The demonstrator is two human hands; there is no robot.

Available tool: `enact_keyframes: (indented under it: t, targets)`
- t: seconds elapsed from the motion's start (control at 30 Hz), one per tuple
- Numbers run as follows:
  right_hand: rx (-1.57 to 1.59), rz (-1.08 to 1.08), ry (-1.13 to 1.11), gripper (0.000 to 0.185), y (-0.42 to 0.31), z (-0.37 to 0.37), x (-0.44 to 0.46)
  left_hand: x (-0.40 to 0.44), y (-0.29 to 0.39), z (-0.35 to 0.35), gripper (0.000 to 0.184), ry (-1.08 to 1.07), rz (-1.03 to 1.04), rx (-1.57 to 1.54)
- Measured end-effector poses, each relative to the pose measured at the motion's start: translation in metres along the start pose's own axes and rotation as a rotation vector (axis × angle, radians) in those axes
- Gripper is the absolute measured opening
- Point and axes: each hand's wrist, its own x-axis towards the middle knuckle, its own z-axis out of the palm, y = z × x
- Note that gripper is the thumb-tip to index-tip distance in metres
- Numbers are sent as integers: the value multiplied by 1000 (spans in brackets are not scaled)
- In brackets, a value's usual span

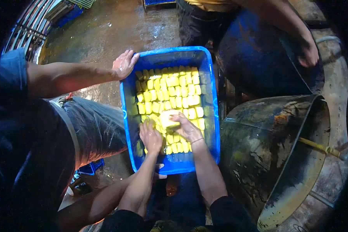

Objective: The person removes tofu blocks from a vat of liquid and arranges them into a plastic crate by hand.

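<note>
A blue plastic tub [215, 112] stands in the middle of the view, its bottom covered with rows of small yellow blocks [173, 92]. Inside it, my right hand [188, 127] is wrapped round a pale yellow block [167, 119], thumb on top. My left hand [150, 135] reaches into the tub just left of that block, over the lower left blocks; its fingertips are partly lost among them, and whether it grips one is unclear.
At the left, a co-worker's hand [124, 65] rests on the tub's upper left corner. Another person [199, 23] stands beyond the tub. Large dark drums [259, 143] are at the right, metal racks [31, 27] at the upper left.
</note>
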Motion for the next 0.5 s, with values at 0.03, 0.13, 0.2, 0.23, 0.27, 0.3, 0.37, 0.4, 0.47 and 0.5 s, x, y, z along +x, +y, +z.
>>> enact_keyframes:
  t: [0.03,0.13,0.2,0.23,0.27,0.3,0.37,0.4,0.47,0.5]
  targets:
    - [-153,32,-5,46,5,1,18,-8,-3,-1,43,-87,96,48]
    - [-1199,-133,487,48,44,25,58,-13,-4,9,43,-510,67,335]
    - [-1389,-279,795,59,85,54,73,-9,9,-19,57,-443,127,44]
    - [-1494,-308,830,73,98,57,80,-5,6,-19,57,-446,129,93]
    - [-1483,-314,831,73,104,53,89,0,3,-19,56,-449,131,140]
    - [-1504,-244,838,75,102,55,91,0,1,-20,56,-457,130,184]
    - [-1508,-101,769,75,92,49,87,-7,1,-21,55,-486,137,261]
    - [-1371,-226,692,70,83,41,76,-10,4,-22,55,-500,148,296]
    - [-1283,-579,743,61,73,20,45,-4,8,-21,62,-277,88,109]
    - [-1065,-531,638,51,56,15,18,-3,-1,-7,61,-196,118,60]
